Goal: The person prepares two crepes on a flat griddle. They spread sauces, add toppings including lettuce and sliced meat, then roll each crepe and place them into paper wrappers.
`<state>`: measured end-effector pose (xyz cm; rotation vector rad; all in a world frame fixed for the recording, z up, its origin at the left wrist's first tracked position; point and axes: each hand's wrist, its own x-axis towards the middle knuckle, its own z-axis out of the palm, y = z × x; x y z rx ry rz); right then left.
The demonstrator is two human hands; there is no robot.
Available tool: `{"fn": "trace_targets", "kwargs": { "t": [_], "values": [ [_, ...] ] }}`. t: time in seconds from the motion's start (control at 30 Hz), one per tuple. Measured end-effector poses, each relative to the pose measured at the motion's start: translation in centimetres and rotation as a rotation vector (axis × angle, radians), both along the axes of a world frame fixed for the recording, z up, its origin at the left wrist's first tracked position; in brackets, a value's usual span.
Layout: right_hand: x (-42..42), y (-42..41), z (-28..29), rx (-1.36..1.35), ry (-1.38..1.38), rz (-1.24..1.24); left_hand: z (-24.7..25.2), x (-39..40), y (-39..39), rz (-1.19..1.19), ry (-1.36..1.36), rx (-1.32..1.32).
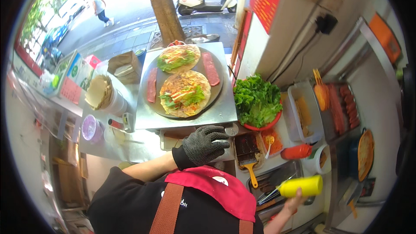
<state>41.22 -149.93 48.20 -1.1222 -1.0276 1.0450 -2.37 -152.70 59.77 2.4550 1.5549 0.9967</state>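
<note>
My left hand (205,145), in a dark dotted work glove, hovers in front of the griddle's metal housing (224,117) with its fingers apart. Its fingertips are beside a shaker with a perforated lid (231,130); I cannot tell whether they touch. My bare right hand (295,200) grips a yellow squeeze bottle (300,186), tilted on its side at the right. On the round griddle (152,110) lies a browned flatbread (187,104) topped with lettuce and pale shreds. Behind it is a second topped flatbread (178,58), with meat slices (211,68) (151,85) on either side.
Right of the griddle stands a red basin of lettuce (258,100). Nearer are a dark sauce tray (245,146) with a yellow-handled brush (251,174), a red squeeze bottle (296,151) and a sausage tray (339,110). Paper sleeves (98,92) stand left. Outside, a person (99,9) walks.
</note>
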Motion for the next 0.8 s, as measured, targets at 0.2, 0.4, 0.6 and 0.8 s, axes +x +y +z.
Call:
{"fn": "trace_targets", "kwargs": {
  "t": [0.2, 0.4, 0.6, 0.8],
  "values": [
    [-25.2, 10.7, 17.2, 0.884, 0.101, 0.055, 1.3, -6.4, -3.5, 0.186, -0.049, 0.036],
    [-44.6, 14.9, 17.9, 0.705, 0.282, 0.330, -1.6, -14.1, -11.1, 0.630, -0.170, -0.070],
    [-62.1, 18.9, 11.4, 0.481, 0.298, 0.583, -3.3, -19.5, -15.7, 0.855, -0.302, -0.072],
    [-71.5, 20.3, 8.7, 0.476, 0.248, 0.649, -4.0, -22.3, -16.1, 0.925, -0.315, -0.065]
  ]
}}
